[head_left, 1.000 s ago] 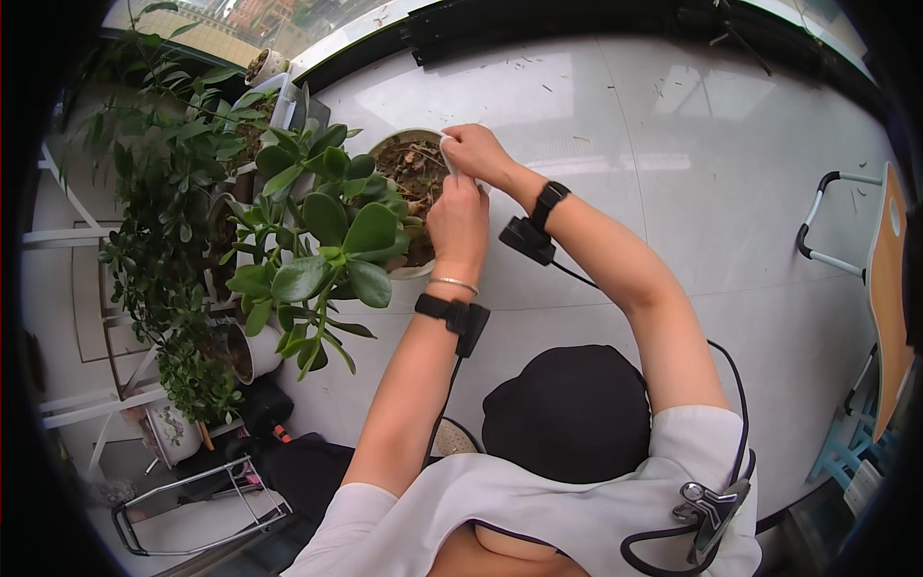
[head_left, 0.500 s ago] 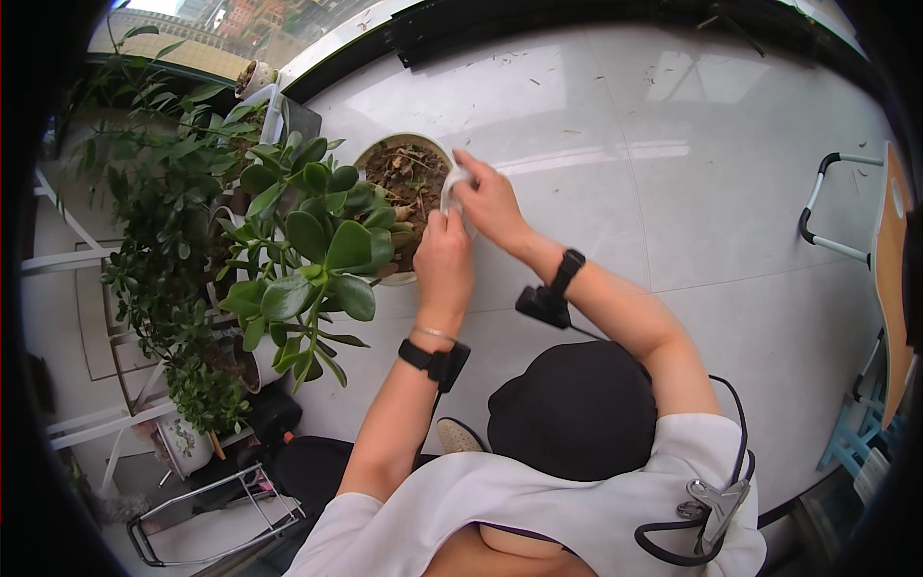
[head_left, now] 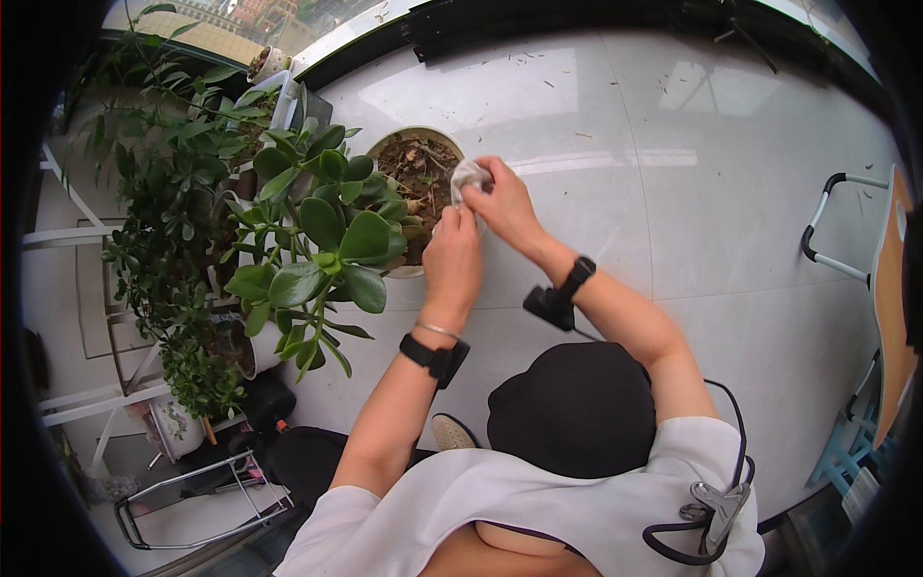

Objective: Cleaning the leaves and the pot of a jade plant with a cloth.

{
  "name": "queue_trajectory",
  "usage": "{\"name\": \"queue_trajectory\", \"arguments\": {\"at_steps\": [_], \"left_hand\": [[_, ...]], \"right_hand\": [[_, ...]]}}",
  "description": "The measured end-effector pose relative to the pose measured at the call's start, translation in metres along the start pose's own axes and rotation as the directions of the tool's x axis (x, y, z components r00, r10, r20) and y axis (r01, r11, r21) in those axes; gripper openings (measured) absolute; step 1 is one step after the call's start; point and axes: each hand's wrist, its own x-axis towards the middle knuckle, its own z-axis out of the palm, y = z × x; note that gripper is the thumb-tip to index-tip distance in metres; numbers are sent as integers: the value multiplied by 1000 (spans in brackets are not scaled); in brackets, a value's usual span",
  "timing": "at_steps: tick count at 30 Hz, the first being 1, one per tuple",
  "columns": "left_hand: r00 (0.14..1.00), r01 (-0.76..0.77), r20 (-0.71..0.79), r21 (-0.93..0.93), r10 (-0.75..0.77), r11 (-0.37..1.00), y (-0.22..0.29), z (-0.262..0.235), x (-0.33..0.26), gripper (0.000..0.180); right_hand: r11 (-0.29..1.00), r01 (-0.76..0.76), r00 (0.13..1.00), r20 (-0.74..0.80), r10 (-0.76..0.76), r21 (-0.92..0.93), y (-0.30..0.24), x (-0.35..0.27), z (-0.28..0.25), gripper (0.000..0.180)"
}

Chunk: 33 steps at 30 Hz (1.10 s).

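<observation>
A round, pale flowerpot [head_left: 408, 272] holds brown soil [head_left: 415, 162] strewn with dry bits, and a jade plant [head_left: 325, 223] with thick green leaves leans out over its left side. My right hand [head_left: 510, 207] is closed on a crumpled whitish cloth [head_left: 467, 175], pressed at the pot's right rim. Just below it, my left hand [head_left: 452, 262] is closed at the same rim, fingertips close to the cloth. The undersides of its fingers are hidden.
More leafy plants [head_left: 173, 221] crowd a white rack [head_left: 82, 234] on the left. A folding metal frame [head_left: 202, 505] lies at lower left. At the right stands a folding chair [head_left: 889, 308] with a wooden panel, beside a blue stool [head_left: 846, 447]. Plant scraps dot the tiled floor [head_left: 577, 231].
My right hand and the cloth have shifted slightly along the rim, and more of the cloth shows bunched up. My left hand stays by the rim. The whole view has shifted a little.
</observation>
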Motion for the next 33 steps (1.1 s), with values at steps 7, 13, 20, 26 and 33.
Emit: {"name": "queue_trajectory", "arguments": {"at_steps": [7, 13, 20, 26, 33], "left_hand": [[995, -97, 17, 21, 96, 995, -12, -2, -6, 29], [998, 48, -23, -209, -54, 977, -5, 0, 25, 19], [937, -158, -339, -183, 89, 970, -9, -26, -11, 24], [955, -250, -192, -116, 226, 961, -6, -9, -30, 32], [965, -207, -172, -42, 197, 977, -15, -5, -21, 29]], "right_hand": [[999, 37, 996, -84, -37, -3, 3, 15, -4, 40], [999, 31, 997, 78, -28, -44, -6, 57, -12, 37], [937, 282, 938, -262, -225, 207, -31, -21, -25, 20], [950, -90, 975, -169, 146, 300, 33, -52, -23, 22], [947, 65, 982, -187, -5, 314, 15, -13, 19, 38]]}}
